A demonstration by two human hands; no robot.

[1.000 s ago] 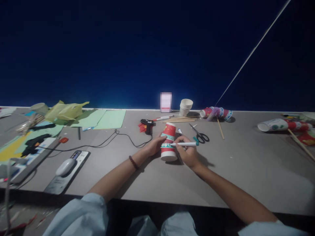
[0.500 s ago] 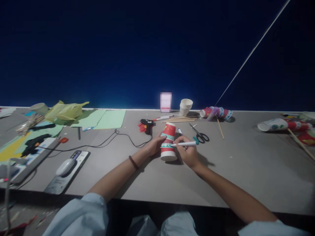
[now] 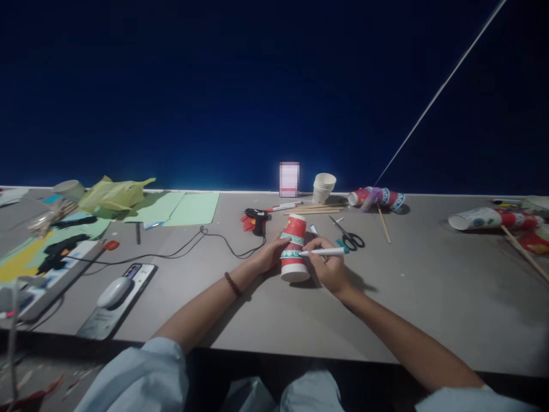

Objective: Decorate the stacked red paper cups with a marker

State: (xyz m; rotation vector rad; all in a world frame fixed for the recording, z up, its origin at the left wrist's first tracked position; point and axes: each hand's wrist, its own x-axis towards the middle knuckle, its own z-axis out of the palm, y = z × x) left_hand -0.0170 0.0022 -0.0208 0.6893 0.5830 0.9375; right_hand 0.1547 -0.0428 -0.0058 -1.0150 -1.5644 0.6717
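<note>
- Lying tilted on its side near the middle of the table [image 3: 429, 303]: one red paper cup [image 3: 295, 229] with white and teal patterned bands, open rim toward the near edge.
- Left hand [image 3: 269, 256]: wrapped around the cup's left side, fingers curled on its wall; beaded bracelet [image 3: 232, 284] on the wrist.
- Right hand [image 3: 330, 269]: closed around a white marker [image 3: 323, 251] with a teal end, held level, tip touching the cup's teal band.
- Scissors [image 3: 349, 236]: black handles, flat on the table just beyond the right hand.
- Glue gun [image 3: 256, 216]: black, just beyond the cup toward the far edge, beside red scraps; its cable [image 3: 193, 243] trails toward the left edge.
- Wooden sticks [image 3: 315, 209] and a red-capped pen [image 3: 285, 205]: between the glue gun and the far edge.
- Stack of white cups [image 3: 323, 186]: upright at the far edge.
- Decorated cups [image 3: 377, 197]: lying on their sides at the far edge, right of the stack.
- Green paper sheets [image 3: 193, 208]: flat, far-left area.
- Phone [image 3: 128, 292]: near the near-left corner, a white mouse [image 3: 114, 290] resting on it.
</note>
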